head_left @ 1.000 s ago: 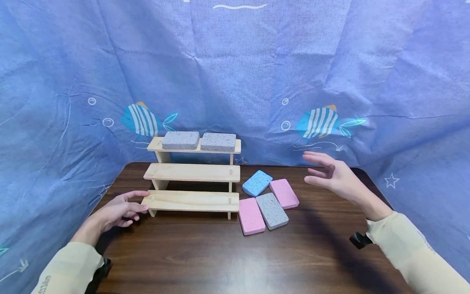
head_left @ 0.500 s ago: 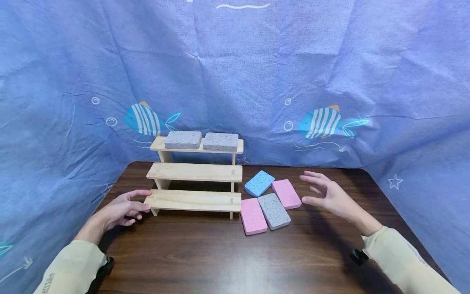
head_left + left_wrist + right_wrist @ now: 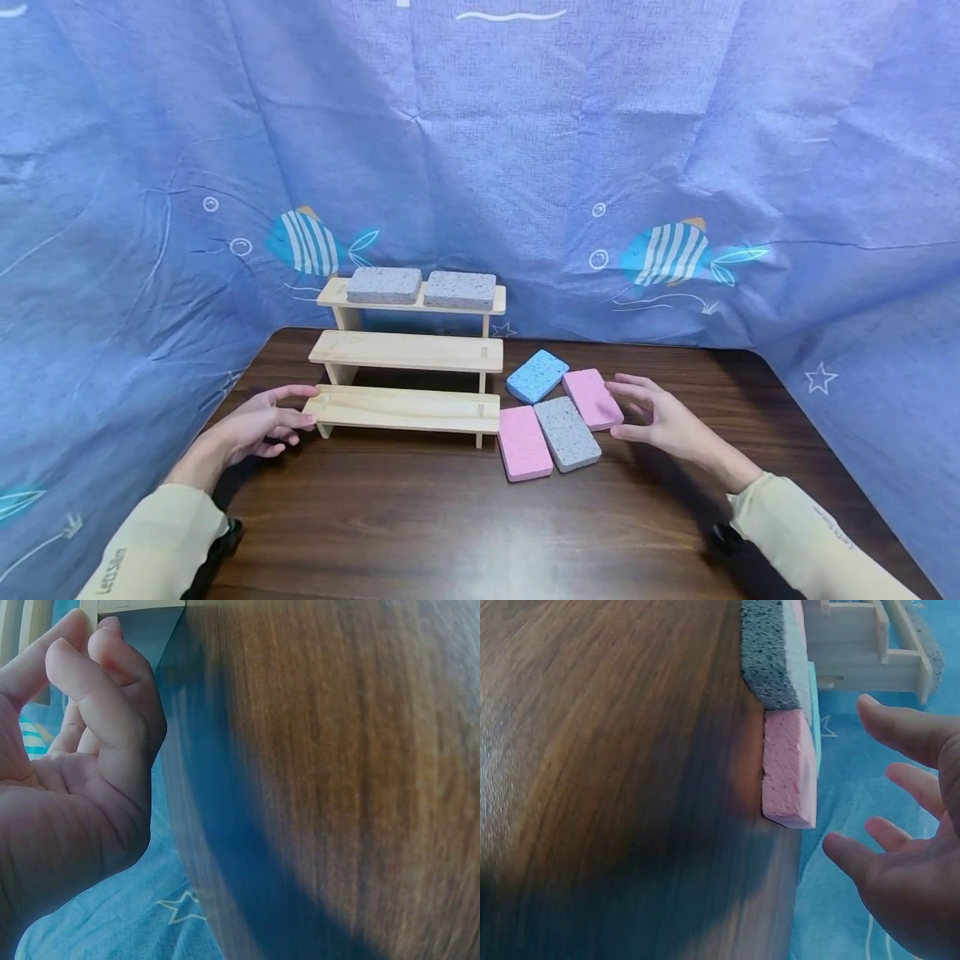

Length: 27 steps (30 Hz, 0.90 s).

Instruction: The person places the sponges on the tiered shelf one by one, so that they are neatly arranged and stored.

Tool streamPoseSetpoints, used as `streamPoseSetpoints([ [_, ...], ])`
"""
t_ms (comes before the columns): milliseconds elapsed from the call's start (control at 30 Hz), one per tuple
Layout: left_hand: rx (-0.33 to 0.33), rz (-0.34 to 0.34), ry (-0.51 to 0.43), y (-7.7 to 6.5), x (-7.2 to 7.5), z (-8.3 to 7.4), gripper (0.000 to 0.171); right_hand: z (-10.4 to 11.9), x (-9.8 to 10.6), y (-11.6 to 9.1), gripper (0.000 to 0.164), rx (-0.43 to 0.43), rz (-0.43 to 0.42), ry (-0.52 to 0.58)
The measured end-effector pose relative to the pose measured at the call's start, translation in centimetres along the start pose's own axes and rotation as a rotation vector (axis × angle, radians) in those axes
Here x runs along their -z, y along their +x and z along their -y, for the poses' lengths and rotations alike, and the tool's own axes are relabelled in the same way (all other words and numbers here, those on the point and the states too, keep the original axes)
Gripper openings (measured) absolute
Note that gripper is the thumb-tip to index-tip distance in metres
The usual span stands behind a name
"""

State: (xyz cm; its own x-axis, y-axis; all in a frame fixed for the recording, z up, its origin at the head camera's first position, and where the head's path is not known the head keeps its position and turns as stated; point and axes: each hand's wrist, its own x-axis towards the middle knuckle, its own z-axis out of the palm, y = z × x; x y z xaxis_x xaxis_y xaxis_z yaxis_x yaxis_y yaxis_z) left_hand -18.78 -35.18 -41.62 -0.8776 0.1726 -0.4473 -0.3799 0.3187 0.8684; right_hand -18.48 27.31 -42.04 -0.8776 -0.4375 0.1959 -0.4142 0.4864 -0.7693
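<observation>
My left hand is at the left end of a three-tier wooden stand, thumb and forefinger pinching the lowest step's end. In the left wrist view the fingers reach that end. My right hand, fingers parted and holding nothing, hovers just right of a pink sponge. The right wrist view shows a gap between this hand and the pink sponge. Beside that sponge lie a blue sponge, a grey sponge and another pink sponge.
Two grey sponges sit side by side on the top step. The dark wooden table extends in front of the stand. A blue fish-printed cloth hangs behind and along both sides.
My right hand has come down and leftward to the right-hand pink sponge. My left hand stays at the stand's end. The whole scene has shifted slightly right in the head view.
</observation>
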Motion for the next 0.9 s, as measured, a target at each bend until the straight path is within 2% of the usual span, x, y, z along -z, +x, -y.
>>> streamPoseSetpoints([
  [200,0.004,-0.001,0.001,-0.1,0.1,0.0,0.073,-0.8,-0.7,0.3,0.065,-0.011,0.015,-0.022],
  [433,0.013,-0.003,0.003,0.2,0.0,0.0,0.074,-1.5,-1.3,0.5,0.063,-0.042,0.025,-0.104],
  [733,-0.008,0.010,0.007,0.1,0.0,0.1,0.074,-2.0,-1.9,0.6,0.052,-0.023,0.010,-0.247],
  [900,-0.012,0.018,0.001,-0.1,0.0,0.0,0.074,-2.2,-1.9,0.5,0.052,-0.019,0.020,-0.269],
])
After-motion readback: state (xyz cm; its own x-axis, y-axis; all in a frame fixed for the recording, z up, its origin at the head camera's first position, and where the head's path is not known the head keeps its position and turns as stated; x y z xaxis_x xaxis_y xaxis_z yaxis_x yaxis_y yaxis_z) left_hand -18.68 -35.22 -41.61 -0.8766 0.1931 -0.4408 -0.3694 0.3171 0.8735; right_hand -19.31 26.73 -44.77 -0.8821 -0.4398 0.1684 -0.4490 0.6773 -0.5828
